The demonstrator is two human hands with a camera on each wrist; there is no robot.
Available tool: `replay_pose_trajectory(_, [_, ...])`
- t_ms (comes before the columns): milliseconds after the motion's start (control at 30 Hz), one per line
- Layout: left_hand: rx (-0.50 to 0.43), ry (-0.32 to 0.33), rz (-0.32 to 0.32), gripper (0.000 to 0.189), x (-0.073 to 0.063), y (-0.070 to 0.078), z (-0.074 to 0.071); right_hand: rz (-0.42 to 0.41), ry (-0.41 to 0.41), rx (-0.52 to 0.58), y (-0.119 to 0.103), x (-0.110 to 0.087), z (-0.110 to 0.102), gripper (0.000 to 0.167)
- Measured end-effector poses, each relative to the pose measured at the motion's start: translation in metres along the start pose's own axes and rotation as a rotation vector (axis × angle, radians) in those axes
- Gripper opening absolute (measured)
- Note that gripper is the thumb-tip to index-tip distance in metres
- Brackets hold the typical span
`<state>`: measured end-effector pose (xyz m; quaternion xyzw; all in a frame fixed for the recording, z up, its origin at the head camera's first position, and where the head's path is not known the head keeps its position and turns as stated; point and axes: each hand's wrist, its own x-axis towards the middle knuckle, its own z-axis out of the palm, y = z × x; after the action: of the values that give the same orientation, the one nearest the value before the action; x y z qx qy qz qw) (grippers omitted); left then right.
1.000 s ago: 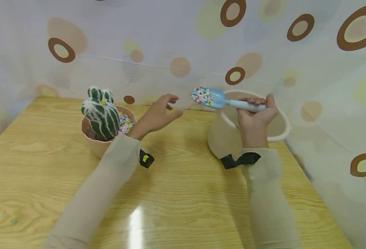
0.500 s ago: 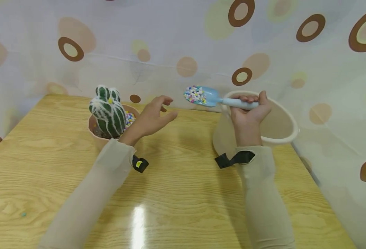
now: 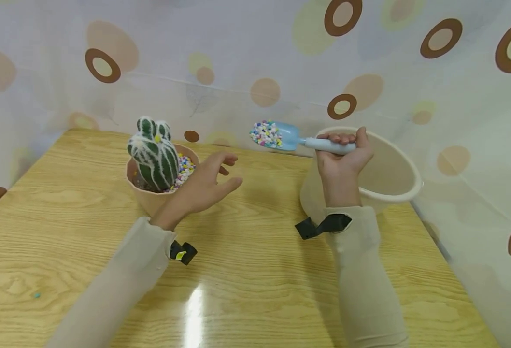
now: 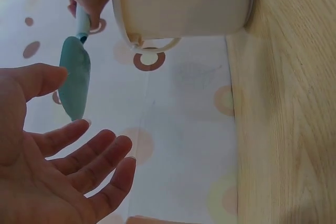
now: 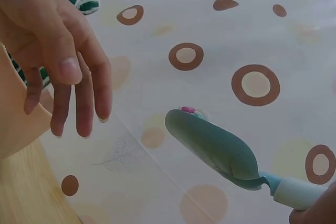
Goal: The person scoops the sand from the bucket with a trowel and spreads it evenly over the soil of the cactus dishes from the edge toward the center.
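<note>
The head view is showing a cream bucket (image 3: 313,193) standing on the wooden surface (image 3: 251,270), with the right hand (image 3: 344,159) wrapping its fingers round the handle of a light-blue trowel (image 3: 289,137) at the bucket's opening. The blade is pointing left of the bucket, carrying coloured pebbles (image 3: 266,134). Farther left of the bucket, a peach pot (image 3: 148,199) is holding a cactus (image 3: 154,157); the left hand (image 3: 198,189), fingers parted, is hovering between them and partly blocking the pot. Patterned cloth (image 3: 238,43) is bounding the surface behind and right of the bucket, while wood is stretching leftward and in front of it.

The left wrist view is showing the left hand spread, fingers slightly bent, and a loop handle (image 4: 161,50) sticking out from the bucket. The surface's edge is meeting the cloth beside the bucket.

The right wrist view is showing the trowel's underside; the left hand is hanging before the pot, on the side away from the bucket.
</note>
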<state>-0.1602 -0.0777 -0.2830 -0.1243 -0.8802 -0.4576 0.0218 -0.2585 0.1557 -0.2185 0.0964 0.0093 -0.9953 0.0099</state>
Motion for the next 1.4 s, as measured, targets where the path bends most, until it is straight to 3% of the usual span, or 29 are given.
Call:
replay_pose_trajectory(400, [-0.021,-0.032,0.02,0.049,-0.039,-0.009,0.003,0.01,-0.025,-0.05,0.011,-0.005,0.001,0.052])
replay_pose_trajectory(833, [-0.027,-0.006,-0.023,0.048,-0.076,-0.024,-0.012,0.05,-0.023,-0.058,0.025,-0.006,-0.005,0.054])
replay_pose_trajectory(967, [0.004,-0.019,-0.052,0.046,-0.089,-0.029,-0.024,0.047,-0.014,-0.075,0.031,-0.007,-0.007,0.054])
replay_pose_trajectory(1133, [0.113,-0.05,-0.08,0.043,-0.105,-0.038,-0.05,0.038,0.004,-0.111,0.038,-0.008,-0.011,0.054])
replay_pose_trajectory(1400, [0.202,-0.034,-0.124,0.035,-0.115,-0.057,-0.081,0.046,0.005,-0.119,0.048,-0.011,-0.021,0.053])
